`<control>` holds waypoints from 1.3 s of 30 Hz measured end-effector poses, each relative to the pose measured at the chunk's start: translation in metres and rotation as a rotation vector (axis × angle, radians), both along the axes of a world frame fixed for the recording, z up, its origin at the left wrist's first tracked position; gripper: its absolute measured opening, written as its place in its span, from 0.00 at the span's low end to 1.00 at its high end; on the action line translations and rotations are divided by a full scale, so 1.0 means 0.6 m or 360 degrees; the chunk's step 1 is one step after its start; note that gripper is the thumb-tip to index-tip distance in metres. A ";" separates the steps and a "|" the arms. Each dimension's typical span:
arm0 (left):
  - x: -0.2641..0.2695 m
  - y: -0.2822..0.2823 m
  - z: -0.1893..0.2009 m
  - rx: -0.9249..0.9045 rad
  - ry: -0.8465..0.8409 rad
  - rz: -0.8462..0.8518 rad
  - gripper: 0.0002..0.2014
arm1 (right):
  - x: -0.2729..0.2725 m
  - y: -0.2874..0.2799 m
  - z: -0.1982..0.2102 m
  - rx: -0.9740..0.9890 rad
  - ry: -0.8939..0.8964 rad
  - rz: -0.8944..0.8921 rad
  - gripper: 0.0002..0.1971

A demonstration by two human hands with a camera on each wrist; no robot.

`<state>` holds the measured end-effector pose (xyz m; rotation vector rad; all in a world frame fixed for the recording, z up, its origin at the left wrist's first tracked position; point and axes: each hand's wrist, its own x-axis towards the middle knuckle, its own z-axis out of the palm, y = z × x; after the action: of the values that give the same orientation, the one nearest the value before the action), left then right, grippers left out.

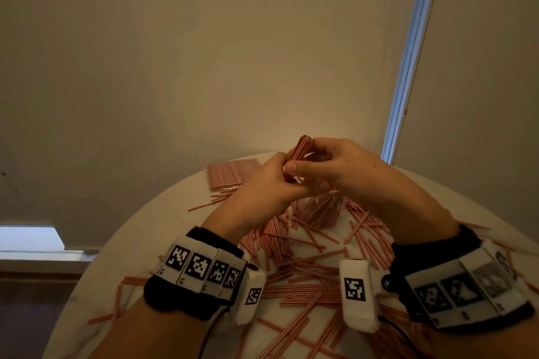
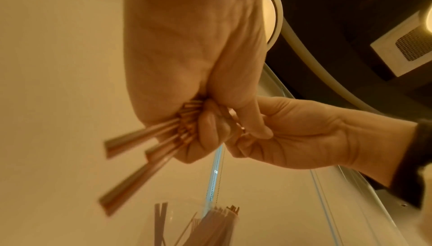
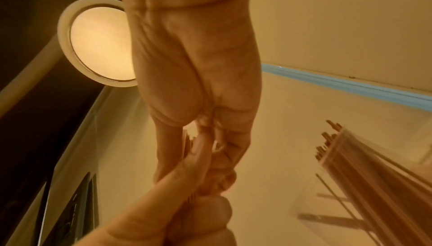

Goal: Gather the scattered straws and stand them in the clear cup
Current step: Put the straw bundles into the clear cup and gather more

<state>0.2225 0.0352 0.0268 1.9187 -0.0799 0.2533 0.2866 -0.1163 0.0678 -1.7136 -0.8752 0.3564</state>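
Red-and-white striped straws lie scattered over the round white bench, most of them in a thick heap between the two forearms. Both hands are raised above this heap and meet around one small bundle of straws. The left hand has its fingers curled around the lower part of the bundle; in the left wrist view the straw ends fan out below its fist. The right hand grips the same bundle from the other side, its thumb laid across the front, and the top ends of the straws stick out above the fingers. The clear cup stands on the bench just under the hands, partly hidden by them, and it already holds many straws standing upright. Behind the left hand, near the far edge of the bench, a flat pack of straws lies apart from the heap. Each wrist wears a black band with white marker blocks.
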 end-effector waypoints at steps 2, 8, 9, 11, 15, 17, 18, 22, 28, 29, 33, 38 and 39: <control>0.005 -0.008 -0.004 -0.0060 -0.0072 -0.0023 0.26 | -0.001 -0.001 -0.004 0.0021 0.0006 0.0055 0.11; 0.013 -0.017 -0.018 0.0018 -0.0155 0.0061 0.45 | 0.008 -0.013 0.006 -0.0050 -0.0344 -0.0204 0.06; 0.012 -0.015 -0.018 0.0014 -0.0139 0.0102 0.49 | 0.013 -0.019 0.009 0.0000 -0.0392 -0.0294 0.05; 0.013 -0.003 -0.021 0.0008 -0.0122 0.0213 0.55 | 0.028 -0.034 0.014 0.0151 -0.0453 -0.0514 0.05; 0.025 0.019 -0.027 -0.0089 0.0096 0.0368 0.63 | 0.061 -0.061 0.012 0.0427 -0.0468 -0.0836 0.05; 0.039 0.018 -0.025 0.0047 0.0299 0.0330 0.67 | 0.072 -0.058 -0.002 0.0396 -0.0437 -0.0860 0.04; 0.049 0.015 -0.021 0.0131 0.0380 0.0303 0.69 | 0.076 -0.051 -0.011 0.0344 -0.0418 -0.0859 0.04; 0.100 0.000 -0.009 0.0439 0.0537 0.0256 0.72 | 0.090 -0.020 -0.053 -0.0134 -0.0404 -0.0730 0.05; 0.133 -0.011 -0.023 0.0865 0.0588 0.0327 0.57 | 0.109 -0.007 -0.088 -0.0609 -0.0589 -0.0657 0.05; 0.132 -0.010 -0.026 0.0872 0.0574 0.0336 0.56 | 0.110 -0.007 -0.092 -0.0669 -0.0661 -0.0678 0.05; 0.120 -0.009 -0.032 0.0847 0.0522 0.0363 0.59 | 0.106 -0.004 -0.095 -0.0924 -0.0891 -0.0713 0.10; 0.106 -0.009 -0.039 0.0788 0.0509 0.0352 0.62 | 0.099 -0.001 -0.087 -0.0999 -0.0973 -0.0735 0.13; 0.107 -0.011 -0.039 0.0772 0.0492 0.0352 0.62 | 0.098 -0.004 -0.086 -0.1085 -0.0961 -0.0686 0.13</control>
<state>0.2866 0.0283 0.0033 2.4303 0.3047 0.0834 0.3452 -0.1186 0.0162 -2.6595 -0.8127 -0.2038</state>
